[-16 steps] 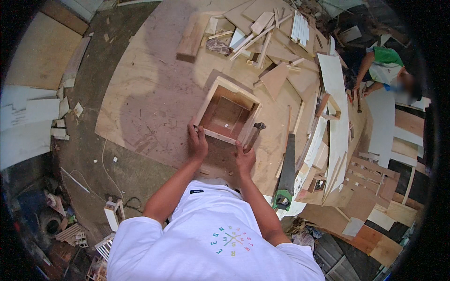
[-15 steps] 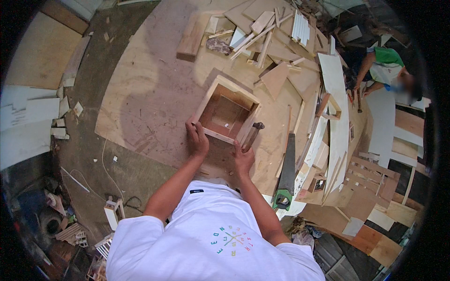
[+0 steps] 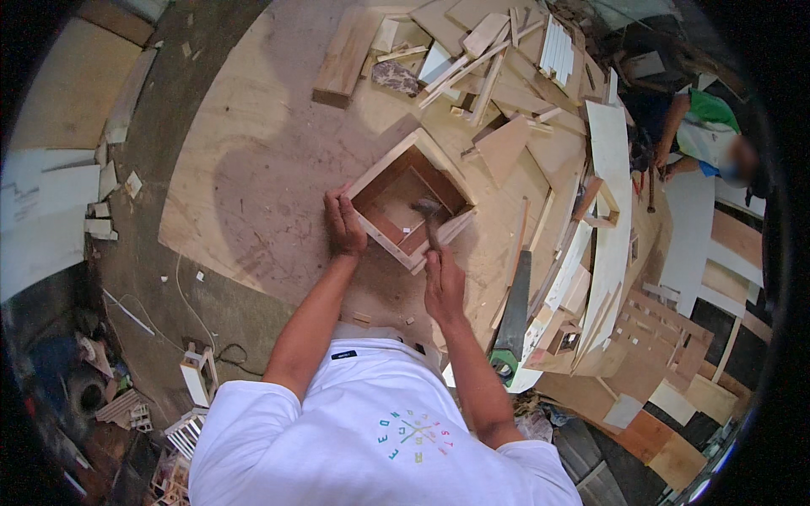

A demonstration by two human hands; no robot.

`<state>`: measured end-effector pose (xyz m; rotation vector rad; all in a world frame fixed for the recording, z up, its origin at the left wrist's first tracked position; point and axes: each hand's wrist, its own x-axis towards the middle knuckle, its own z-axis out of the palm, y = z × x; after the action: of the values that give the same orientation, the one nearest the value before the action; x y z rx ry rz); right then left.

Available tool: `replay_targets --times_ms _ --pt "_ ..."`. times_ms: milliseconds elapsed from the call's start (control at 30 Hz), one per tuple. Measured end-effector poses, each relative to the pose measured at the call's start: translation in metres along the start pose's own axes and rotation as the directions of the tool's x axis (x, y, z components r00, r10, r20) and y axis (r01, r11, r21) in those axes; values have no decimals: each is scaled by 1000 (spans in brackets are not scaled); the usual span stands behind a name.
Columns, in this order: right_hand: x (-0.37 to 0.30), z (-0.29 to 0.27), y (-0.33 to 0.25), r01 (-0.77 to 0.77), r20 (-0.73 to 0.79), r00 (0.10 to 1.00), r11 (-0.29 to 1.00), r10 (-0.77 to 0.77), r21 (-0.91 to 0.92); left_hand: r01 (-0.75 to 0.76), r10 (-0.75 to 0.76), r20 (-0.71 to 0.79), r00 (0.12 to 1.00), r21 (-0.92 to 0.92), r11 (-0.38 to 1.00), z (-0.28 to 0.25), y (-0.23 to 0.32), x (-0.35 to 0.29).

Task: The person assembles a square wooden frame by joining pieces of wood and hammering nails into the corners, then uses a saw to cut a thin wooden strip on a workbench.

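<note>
An open-topped wooden box (image 3: 384,164) sits turned cornerwise on the plywood table in front of me. My left hand (image 3: 346,226) grips its left corner, with the fingers over the rim and along the outer wall. A hammer (image 3: 427,207) is in my closed right hand (image 3: 445,285), just outside the near right side of the box. The hammer's head is over the inside of the box, and its handle crosses the near right rim. On the box's floor lies a small white bit (image 3: 407,230).
Wood strips and offcuts (image 3: 485,76) lie heaped at the far side, near a thick wooden block (image 3: 348,59). To my right lie a green-handled handsaw (image 3: 513,320) and a small wooden frame (image 3: 601,207). A co-worker (image 3: 704,135) bends at the far right.
The box has turned clockwise on the table, its near corner now toward me. My right hand has drawn the hammer from outside the right wall to over the box's opening.
</note>
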<state>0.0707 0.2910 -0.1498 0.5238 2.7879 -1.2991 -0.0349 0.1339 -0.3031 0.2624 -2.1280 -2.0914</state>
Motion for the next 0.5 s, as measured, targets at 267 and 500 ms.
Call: replay_targets --times_ms 267,500 --pt "75 4 11 336 438 882 882 -172 -331 -52 52 10 999 45 998 9 8 0" --pt "95 -1 33 452 522 807 859 -278 -242 -47 42 -58 997 -91 995 9 7 -4"
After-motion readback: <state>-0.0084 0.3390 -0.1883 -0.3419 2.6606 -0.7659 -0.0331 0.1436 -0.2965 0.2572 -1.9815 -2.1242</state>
